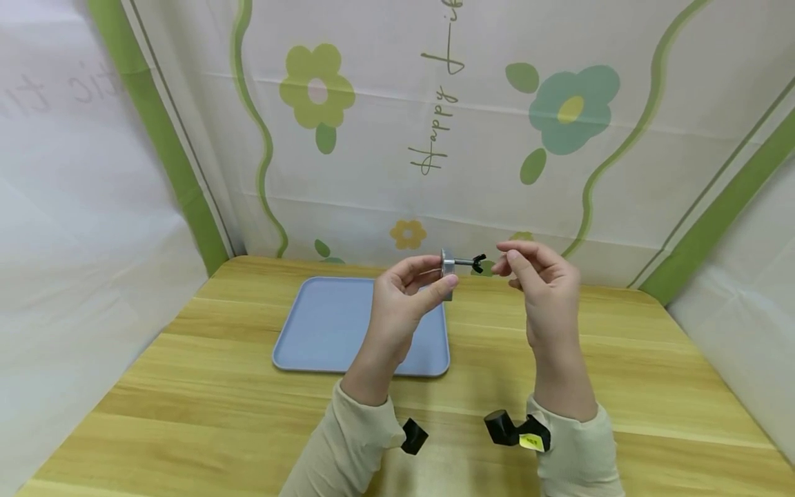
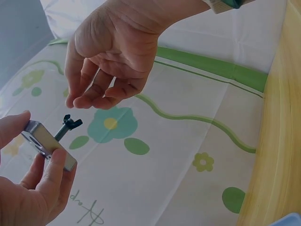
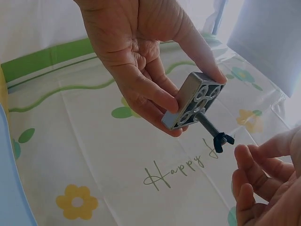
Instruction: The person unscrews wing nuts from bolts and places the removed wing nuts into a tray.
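Observation:
A small silver metal block [image 3: 194, 100] with round recesses in one face is gripped by its edges between the thumb and fingers of my left hand [image 1: 402, 293]. Out of that face sticks a threaded bolt [image 3: 208, 123], its far end carrying a black wing nut [image 3: 223, 140]. My right hand [image 1: 546, 290] hovers just right of the wing nut, fingers bent loosely with thumb near the index finger, and a gap shows between them and the nut. In the left wrist view the block [image 2: 48, 145] is tilted, the wing nut [image 2: 71, 122] pointing toward the right hand's fingertips.
On the wooden table [image 1: 205, 407] lies a light blue tray [image 1: 323, 331], behind and below the left hand. A white curtain [image 1: 385, 138] with printed flowers hangs behind the table, and white side sheets flank it. Each sleeve has a black wrist mount [image 1: 506, 426] on it.

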A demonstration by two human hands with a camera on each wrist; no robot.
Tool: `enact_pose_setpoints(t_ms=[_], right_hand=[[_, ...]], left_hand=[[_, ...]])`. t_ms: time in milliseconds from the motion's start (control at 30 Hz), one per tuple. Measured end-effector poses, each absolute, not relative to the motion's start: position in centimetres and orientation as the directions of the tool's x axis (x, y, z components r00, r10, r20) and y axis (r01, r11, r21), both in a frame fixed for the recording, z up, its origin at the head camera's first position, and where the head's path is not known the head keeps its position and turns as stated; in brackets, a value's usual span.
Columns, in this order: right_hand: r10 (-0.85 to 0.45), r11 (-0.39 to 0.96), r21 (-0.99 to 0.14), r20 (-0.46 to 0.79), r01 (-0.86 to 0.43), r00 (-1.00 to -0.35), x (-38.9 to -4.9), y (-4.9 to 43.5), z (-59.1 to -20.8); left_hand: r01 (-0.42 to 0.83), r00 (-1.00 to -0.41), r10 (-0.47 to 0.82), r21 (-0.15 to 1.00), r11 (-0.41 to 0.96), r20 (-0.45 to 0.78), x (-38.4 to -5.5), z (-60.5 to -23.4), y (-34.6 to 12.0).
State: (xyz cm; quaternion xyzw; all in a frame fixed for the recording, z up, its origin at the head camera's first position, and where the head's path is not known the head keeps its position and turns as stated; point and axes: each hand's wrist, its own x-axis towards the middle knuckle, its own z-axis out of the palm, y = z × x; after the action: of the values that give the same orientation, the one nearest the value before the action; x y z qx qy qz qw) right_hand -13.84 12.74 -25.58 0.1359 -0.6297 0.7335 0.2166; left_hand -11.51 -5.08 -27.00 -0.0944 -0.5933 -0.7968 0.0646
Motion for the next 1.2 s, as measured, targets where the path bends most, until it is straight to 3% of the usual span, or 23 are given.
enact_pose_setpoints(t_ms=[800, 1000, 1200], right_hand=[[-0.019, 0.058, -0.917, 0.395, -0.395, -0.919, -13.94, 13.07, -26.11], [-0.027, 0.019, -0.906, 0.422, -0.422, -0.906, -13.98, 13.1, -26.24], [-0.06, 0.072, -0.873, 0.479, -0.482, -0.876, -14.11, 12.85, -26.11]], left_hand=[[0.211, -0.973, 0.026, 0.936, -0.283, 0.227, -11.31, -27.19, -4.85], [0.206, -0.974, 0.028, 0.936, -0.286, 0.223, -11.43, -27.36, -4.83], [0.214, -0.973, 0.02, 0.936, -0.278, 0.229, -11.46, -27.24, -4.98]])
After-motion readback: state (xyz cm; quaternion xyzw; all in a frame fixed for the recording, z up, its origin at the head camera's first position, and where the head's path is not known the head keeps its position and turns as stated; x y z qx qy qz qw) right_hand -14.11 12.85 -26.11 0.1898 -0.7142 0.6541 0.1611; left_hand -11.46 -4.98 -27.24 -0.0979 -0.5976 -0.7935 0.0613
